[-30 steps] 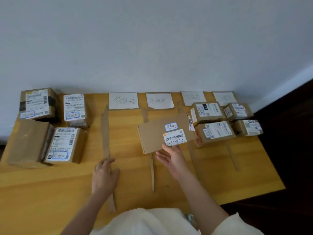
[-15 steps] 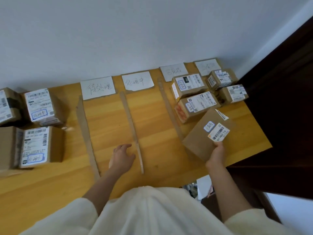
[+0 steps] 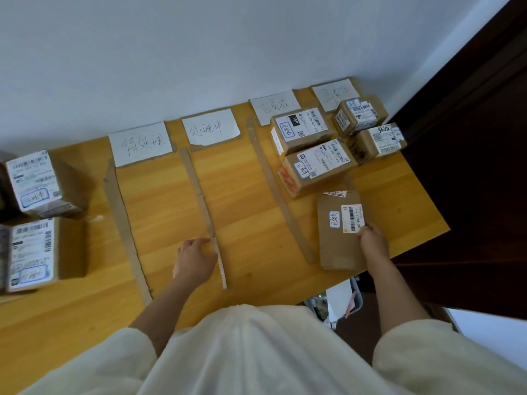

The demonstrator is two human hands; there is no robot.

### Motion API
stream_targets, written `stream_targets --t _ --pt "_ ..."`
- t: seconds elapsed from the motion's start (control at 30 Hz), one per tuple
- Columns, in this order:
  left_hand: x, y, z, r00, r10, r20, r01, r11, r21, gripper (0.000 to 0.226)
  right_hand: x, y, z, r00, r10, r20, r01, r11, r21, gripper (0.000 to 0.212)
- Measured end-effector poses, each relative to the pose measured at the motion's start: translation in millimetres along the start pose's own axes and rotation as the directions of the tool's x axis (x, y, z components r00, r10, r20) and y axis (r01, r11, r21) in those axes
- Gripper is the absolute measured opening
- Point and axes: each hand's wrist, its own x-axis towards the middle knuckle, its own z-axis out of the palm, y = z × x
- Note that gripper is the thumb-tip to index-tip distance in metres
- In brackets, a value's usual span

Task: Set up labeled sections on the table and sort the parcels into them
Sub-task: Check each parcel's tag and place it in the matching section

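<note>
A flat brown parcel (image 3: 335, 240) with a barcode label lies on the wooden table (image 3: 248, 195) in the third section, just in front of two boxes (image 3: 316, 169). My right hand (image 3: 372, 240) grips its right edge. My left hand (image 3: 194, 259) rests flat on the table beside the middle cardboard strip (image 3: 202, 206), holding nothing. White handwritten paper labels (image 3: 141, 143) line the back edge. Cardboard strips (image 3: 122, 220) divide the sections.
Two labelled boxes (image 3: 34, 183) sit at the far left, outside the sections. Two small boxes (image 3: 368, 129) fill the rightmost section. The table's right edge meets a dark door (image 3: 470, 166). A bin with papers (image 3: 339, 300) stands below the front edge.
My right hand has carried the flat parcel from the table's middle to the right and set it down in front of the third section's boxes. My left hand stayed put.
</note>
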Motion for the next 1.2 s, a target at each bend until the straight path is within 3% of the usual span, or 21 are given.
stream_targets --t 0.07,0.2,0.47,0.63,0.77,0.93,1.07,1.13,1.2 --pt "-0.7 -0.1 0.8 1.0 -0.007 0.003 0.007 1.0 -0.005 0.048 7.6 0.7 0.0 1.0 -0.009 0.021 0.011 0.997 -0.077 0.037" --pt "-0.8 -2.5 2.2 1.0 -0.002 -0.012 0.002 1.0 -0.007 0.049 19.4 4.9 6.4 0.993 -0.063 -0.104 0.029 0.954 -0.298 0.042" --pt "-0.1 -8.9 3.5 1.0 0.015 0.018 -0.015 1.0 0.007 0.048 35.7 21.6 28.2 0.991 -0.129 -0.045 0.092 0.871 -0.483 0.056" --pt "-1.3 -13.3 3.8 0.998 0.041 0.051 -0.042 0.999 0.018 0.049 37.2 14.2 31.0 0.986 -0.159 -0.045 0.125 0.896 -0.426 0.055" --pt "-1.5 -17.3 2.4 0.997 0.05 0.063 -0.051 0.999 0.004 0.049 16.1 3.9 39.3 0.976 -0.203 -0.082 0.163 0.923 -0.347 0.04" --pt "-3.6 -19.1 -2.1 0.997 0.06 0.044 -0.057 0.996 -0.064 0.048 -25.2 -14.9 68.9 0.956 -0.281 0.086 0.292 0.94 -0.174 0.02" --pt "-6.4 -30.4 -7.8 0.999 0.031 0.023 -0.027 0.983 -0.181 0.044 -56.3 -27.6 103.8 0.902 -0.281 0.328 0.353 0.917 -0.185 0.018" --pt "-8.5 -39.1 -11.1 1.0 0.019 0.005 -0.018 0.976 -0.217 0.042 -71.1 -34.3 122.7 0.864 -0.31 0.396 0.406 0.896 -0.183 0.007" --pt "-11.2 -48.2 -15.7 1.0 -0.007 -0.016 0.003 0.969 -0.248 0.04 -84.5 -40.9 141.8 0.826 -0.356 0.437 0.465 0.869 -0.17 0.01"
